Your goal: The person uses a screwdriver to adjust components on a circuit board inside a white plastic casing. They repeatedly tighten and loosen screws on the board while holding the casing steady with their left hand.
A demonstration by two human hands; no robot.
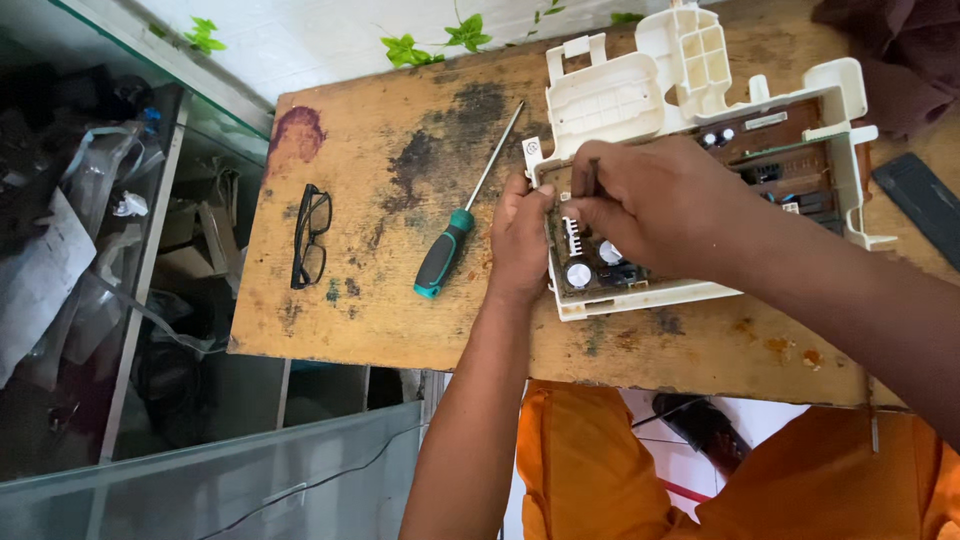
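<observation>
Left hand [520, 235] is gripping the edge of the cream circuit-board housing [620, 100]; right hand [650, 205] is pinching a thin dark tool [592, 180] above the board. Screwdriver [455, 232] is lying left of both grips on the tabletop [380, 310].

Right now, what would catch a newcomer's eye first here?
Both hands, left and right, work on a circuit board in a cream housing at the wooden table's right side. A green-handled screwdriver lies just left, with black glasses farther left.
</observation>
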